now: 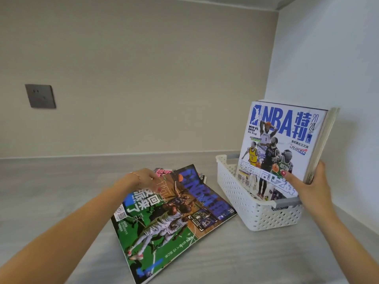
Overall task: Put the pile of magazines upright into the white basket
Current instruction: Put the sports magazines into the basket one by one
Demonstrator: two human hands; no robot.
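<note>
Right hand (313, 182) clamps upright magazines (281, 144) inside the basket (242, 193). Left hand (143, 178), left of basket, open on the flat pile (170, 210) — glossy, floppy, slippery; grip by spine edge.

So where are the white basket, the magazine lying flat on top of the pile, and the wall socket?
White basket (272, 217): head view, perforated front wall.
Top flat magazine (164, 224): head view, middle of its green cover.
Wall socket (40, 96): head view, centre of the grey plate.
</note>
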